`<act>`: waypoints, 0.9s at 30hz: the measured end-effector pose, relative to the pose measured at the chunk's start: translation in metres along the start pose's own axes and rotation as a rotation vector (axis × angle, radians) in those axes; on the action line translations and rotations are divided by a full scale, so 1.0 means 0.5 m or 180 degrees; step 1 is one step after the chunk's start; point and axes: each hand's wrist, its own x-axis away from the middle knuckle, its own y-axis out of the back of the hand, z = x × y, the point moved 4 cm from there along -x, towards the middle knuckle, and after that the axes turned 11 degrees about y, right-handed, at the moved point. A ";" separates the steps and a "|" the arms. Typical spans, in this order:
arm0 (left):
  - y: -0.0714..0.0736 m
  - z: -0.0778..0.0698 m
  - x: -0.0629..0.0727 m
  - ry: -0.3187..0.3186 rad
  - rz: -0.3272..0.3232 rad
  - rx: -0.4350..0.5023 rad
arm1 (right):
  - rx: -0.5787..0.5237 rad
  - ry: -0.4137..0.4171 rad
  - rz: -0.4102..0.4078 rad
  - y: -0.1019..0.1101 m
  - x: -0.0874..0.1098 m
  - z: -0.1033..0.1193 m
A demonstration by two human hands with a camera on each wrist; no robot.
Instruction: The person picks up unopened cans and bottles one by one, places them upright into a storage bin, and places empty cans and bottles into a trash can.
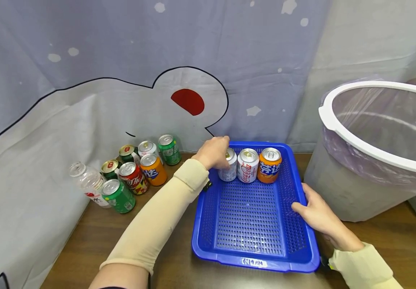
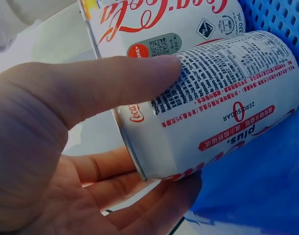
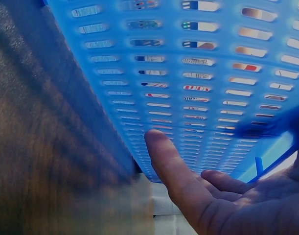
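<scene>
My left hand (image 1: 213, 152) holds a white soda can (image 1: 228, 171) upright in the back left of a blue plastic basket (image 1: 247, 224). In the left wrist view its thumb lies across the can's printed side, with the fingers round the other side. Right beside that can stand a white Coca-Cola can (image 1: 247, 167) and an orange soda can (image 1: 269, 168), in a row along the back wall. My right hand (image 1: 318, 212) grips the basket's right rim, thumb over the inner side. From the right wrist view, its fingers (image 3: 171, 161) are against the outside of the slotted wall.
Left of the basket, several cans, among them a green can (image 1: 119, 197), a red can (image 1: 133, 178) and an orange can (image 1: 153, 170), stand beside a clear bottle (image 1: 90, 182). To the right is a lined trash bin (image 1: 338, 176). A patterned curtain (image 1: 128, 48) hangs behind the wooden table (image 1: 172, 257).
</scene>
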 end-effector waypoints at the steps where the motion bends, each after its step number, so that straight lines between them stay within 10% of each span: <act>1: -0.001 -0.001 0.001 -0.0012 -0.0013 -0.0041 | 0.0004 0.0004 -0.0001 0.000 0.000 0.000; 27: -0.009 0.006 0.016 0.0006 0.0063 -0.0072 | -0.0136 -0.0039 0.0026 -0.004 0.002 -0.001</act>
